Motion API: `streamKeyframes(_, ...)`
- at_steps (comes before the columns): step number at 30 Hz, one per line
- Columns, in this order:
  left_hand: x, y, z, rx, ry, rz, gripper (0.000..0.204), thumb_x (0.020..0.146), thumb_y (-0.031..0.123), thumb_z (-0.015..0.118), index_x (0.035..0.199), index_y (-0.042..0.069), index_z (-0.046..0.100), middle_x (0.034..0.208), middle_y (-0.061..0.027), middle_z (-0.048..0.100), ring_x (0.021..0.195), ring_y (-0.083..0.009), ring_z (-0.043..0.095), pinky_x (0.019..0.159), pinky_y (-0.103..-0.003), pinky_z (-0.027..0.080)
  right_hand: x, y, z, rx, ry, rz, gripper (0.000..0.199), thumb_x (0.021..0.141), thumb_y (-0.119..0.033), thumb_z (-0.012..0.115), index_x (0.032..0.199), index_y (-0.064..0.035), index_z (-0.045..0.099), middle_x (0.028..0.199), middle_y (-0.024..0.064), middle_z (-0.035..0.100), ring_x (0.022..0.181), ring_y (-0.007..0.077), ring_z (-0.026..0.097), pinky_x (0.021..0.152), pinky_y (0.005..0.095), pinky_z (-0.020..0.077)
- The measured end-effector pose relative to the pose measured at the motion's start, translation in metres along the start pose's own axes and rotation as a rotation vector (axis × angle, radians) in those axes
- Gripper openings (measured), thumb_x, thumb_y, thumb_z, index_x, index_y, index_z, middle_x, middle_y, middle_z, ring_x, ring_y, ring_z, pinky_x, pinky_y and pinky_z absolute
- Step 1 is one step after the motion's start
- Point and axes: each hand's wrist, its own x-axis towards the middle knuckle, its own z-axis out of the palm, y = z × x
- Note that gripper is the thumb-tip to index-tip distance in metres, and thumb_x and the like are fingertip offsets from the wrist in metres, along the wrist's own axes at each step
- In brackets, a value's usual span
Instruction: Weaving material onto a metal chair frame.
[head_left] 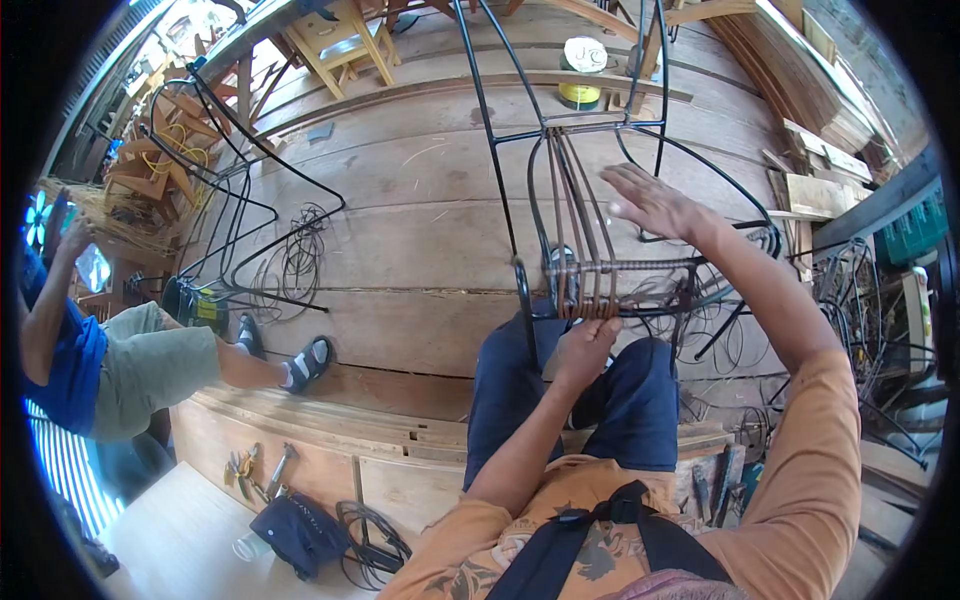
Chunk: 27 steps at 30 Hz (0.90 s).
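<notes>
A black metal chair frame stands before my knees. Several long brown strips run along it from a far crossbar to a near rail wrapped in brown. Below that rail the strips bunch into short woven loops. My left hand is closed at the lower edge of these loops, gripping the brown strips; its fingertips are partly hidden. Above the seat area, my right hand is held out with its fingers stretched, just right of the long strips, and no held thing shows in it.
At left a person in shorts sits on the wooden bench, near another black metal frame. Coiled strands lie on the plank floor. A hammer, pliers and a dark bag rest beside me.
</notes>
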Motion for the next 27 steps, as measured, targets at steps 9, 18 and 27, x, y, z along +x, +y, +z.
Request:
streamKeyframes(9,0.001,0.027,-0.015,-0.080,-0.073,0.253,0.018,0.087,0.017,0.055,0.088,-0.001,0.060,0.068,-0.0016,0.055,0.068,-0.0091,0.048,0.065,-0.026,0.042,0.090,-0.008,0.031,0.056,-0.081,-0.174,0.082,0.085,-0.064,0.014,0.135,0.0006,0.022,0.139,0.0218,0.023,0.132,0.0340,0.015,0.109,0.0396,0.0141)
streamKeyframes(18,0.006,0.013,-0.012,-0.225,-0.089,0.340,0.019,0.086,0.022,0.058,0.094,0.006,0.064,0.083,-0.0025,0.063,0.077,-0.0123,0.054,0.071,-0.027,0.044,0.090,-0.005,0.043,0.009,-0.122,-0.192,0.073,0.090,-0.055,0.019,0.134,0.0031,0.021,0.138,0.0239,0.022,0.131,0.0356,0.016,0.109,0.0381,0.0121)
streamKeyframes(27,0.010,-0.004,-0.017,0.084,-0.085,0.108,0.032,0.087,0.029,0.055,0.075,0.000,0.060,0.058,-0.0055,0.049,0.060,-0.0097,0.041,0.055,-0.030,0.039,0.040,-0.033,0.002,0.126,0.394,-0.067,0.049,0.092,-0.039,0.039,0.121,0.0001,0.044,0.122,0.0196,0.048,0.112,0.0314,0.046,0.096,0.0396,0.0354)
